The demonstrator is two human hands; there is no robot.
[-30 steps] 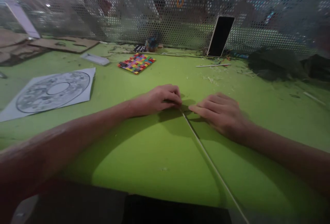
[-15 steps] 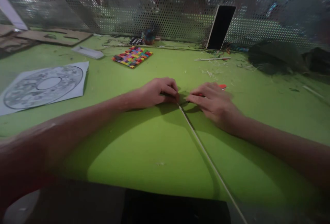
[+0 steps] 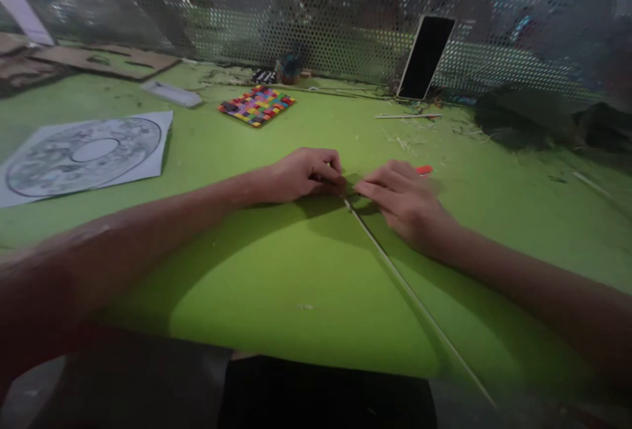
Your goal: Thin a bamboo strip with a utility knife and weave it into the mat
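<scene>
A long thin pale stick (image 3: 395, 271) lies across the green table (image 3: 276, 284), running from the middle toward the near right edge. My left hand (image 3: 306, 174) is curled, its fingertips pinching the stick's far end. My right hand (image 3: 399, 200) lies just to the right of that end, fingers together and pointing left, closed over a small tool whose red tip (image 3: 423, 170) pokes out behind the knuckles. The tool's working end is hidden under the fingers.
A printed sheet with a round pattern (image 3: 83, 156) lies at the left. A colourful woven mat (image 3: 257, 104) sits further back. A phone (image 3: 425, 57) leans on the perforated metal screen. Cardboard pieces (image 3: 108, 62), another stick (image 3: 407, 116) and shavings lie near the back.
The view has shifted slightly. The red tip of the tool under my right hand has come into sight. Both hands stay at the stick's far end.
</scene>
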